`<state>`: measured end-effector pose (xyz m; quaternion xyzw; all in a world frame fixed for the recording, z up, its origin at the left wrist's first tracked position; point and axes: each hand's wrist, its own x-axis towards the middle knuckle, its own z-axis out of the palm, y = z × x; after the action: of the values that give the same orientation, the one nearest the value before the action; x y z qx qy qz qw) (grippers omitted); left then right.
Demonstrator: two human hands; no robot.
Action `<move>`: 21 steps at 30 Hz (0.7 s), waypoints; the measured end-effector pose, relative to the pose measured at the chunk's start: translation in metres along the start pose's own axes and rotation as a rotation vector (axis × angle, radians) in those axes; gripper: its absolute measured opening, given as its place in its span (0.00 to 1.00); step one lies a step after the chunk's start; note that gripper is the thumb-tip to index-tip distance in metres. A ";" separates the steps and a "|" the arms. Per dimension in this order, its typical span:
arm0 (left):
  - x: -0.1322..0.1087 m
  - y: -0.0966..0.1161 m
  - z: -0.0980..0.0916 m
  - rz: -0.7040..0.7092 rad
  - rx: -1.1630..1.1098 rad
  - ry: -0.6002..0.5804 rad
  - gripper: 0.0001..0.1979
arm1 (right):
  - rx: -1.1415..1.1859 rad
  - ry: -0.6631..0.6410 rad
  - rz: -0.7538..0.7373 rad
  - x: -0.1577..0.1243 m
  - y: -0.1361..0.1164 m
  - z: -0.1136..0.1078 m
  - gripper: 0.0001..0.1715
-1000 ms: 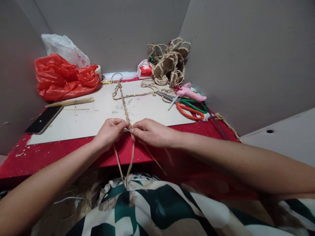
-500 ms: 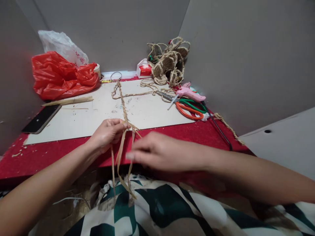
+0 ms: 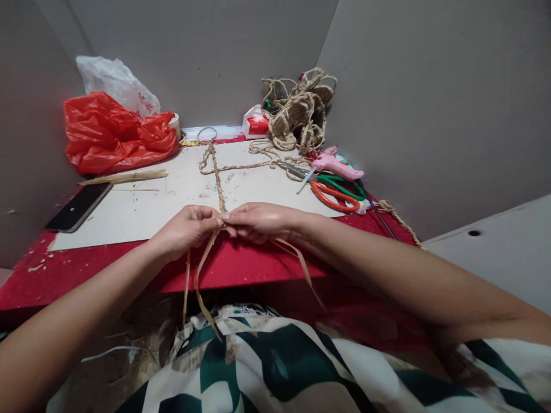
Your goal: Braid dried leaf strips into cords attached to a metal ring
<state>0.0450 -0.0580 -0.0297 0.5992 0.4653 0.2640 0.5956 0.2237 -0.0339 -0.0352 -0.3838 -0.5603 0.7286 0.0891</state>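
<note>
A straw braid runs from a metal ring at the back of the white board down to my hands. My left hand pinches the near end of the braid, and loose straw strands hang below it over the table edge. Close against it, my right hand is closed at the same spot, its fingertips touching those of the left. From under the right hand another straw strand trails out to the right. The exact crossing of the strands is hidden by the fingers.
A phone and dry straw lie at left, below a red plastic bag. On the right are scissors, a pink glue gun and coiled straw rope. A tissue pack stands behind.
My right hand has moved up and in from lower right to meet the left hand at the braid end. One strand now hangs out to the right. The view has shifted slightly.
</note>
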 end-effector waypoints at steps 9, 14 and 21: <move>-0.014 0.011 0.003 0.141 0.842 0.041 0.16 | 0.287 0.287 -0.076 0.000 0.014 0.028 0.15; -0.029 0.015 0.023 0.049 1.273 0.158 0.17 | 0.438 0.305 -0.102 -0.001 0.014 0.039 0.17; -0.041 -0.006 0.050 0.108 1.197 0.235 0.10 | 0.532 0.228 -0.113 0.001 0.017 0.041 0.14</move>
<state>0.0689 -0.1183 -0.0334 0.8193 0.5646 0.0508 0.0860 0.2009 -0.0700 -0.0478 -0.3946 -0.3566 0.7958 0.2894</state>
